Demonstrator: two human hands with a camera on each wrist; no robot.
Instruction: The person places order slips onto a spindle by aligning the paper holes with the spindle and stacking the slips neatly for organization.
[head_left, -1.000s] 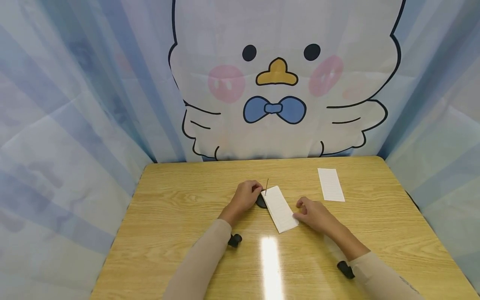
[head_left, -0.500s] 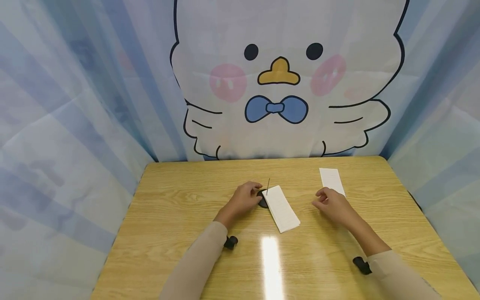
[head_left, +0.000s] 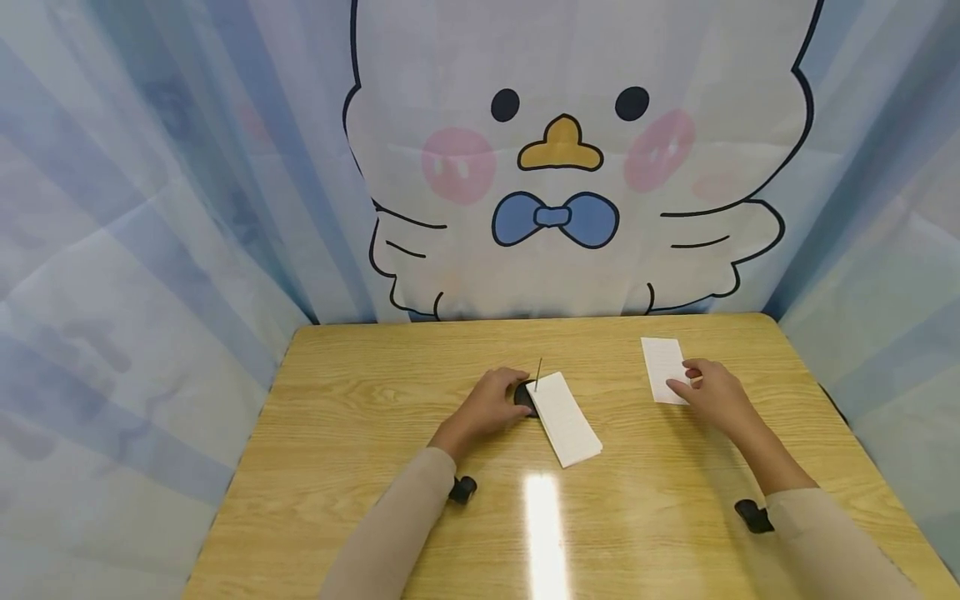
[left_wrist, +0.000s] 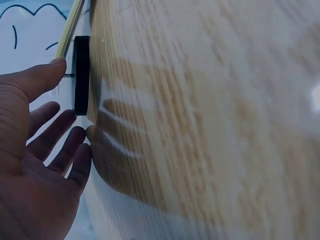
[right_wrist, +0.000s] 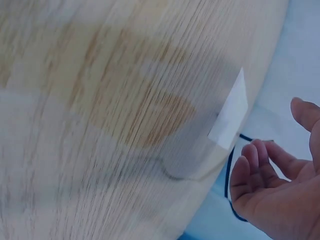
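Note:
A bill spike has a black round base (head_left: 522, 398) and a thin upright pin (head_left: 539, 371). A small stack of white paper slips (head_left: 566, 421) is stuck on the pin and slants toward the near right. My left hand (head_left: 489, 402) curves loosely beside the base; in the left wrist view its thumb tip is right at the stack's edge (left_wrist: 71, 27) and the fingers are near the base's rim (left_wrist: 81, 75). My right hand (head_left: 716, 396) hovers at the right edge of a single paper slip (head_left: 662, 367), fingers loosely bent and apart from the slip (right_wrist: 231, 117) in the right wrist view.
Everything lies on a wood-grain table (head_left: 375, 433). A curtain (head_left: 150, 250) printed with a cartoon bird hangs behind and beside it. A bright light reflection (head_left: 545, 533) crosses the table's near middle.
My right hand has moved right from the stack's near corner to the single slip. My left hand has stayed by the base, its fingers shifting slightly. The papers have stayed put.

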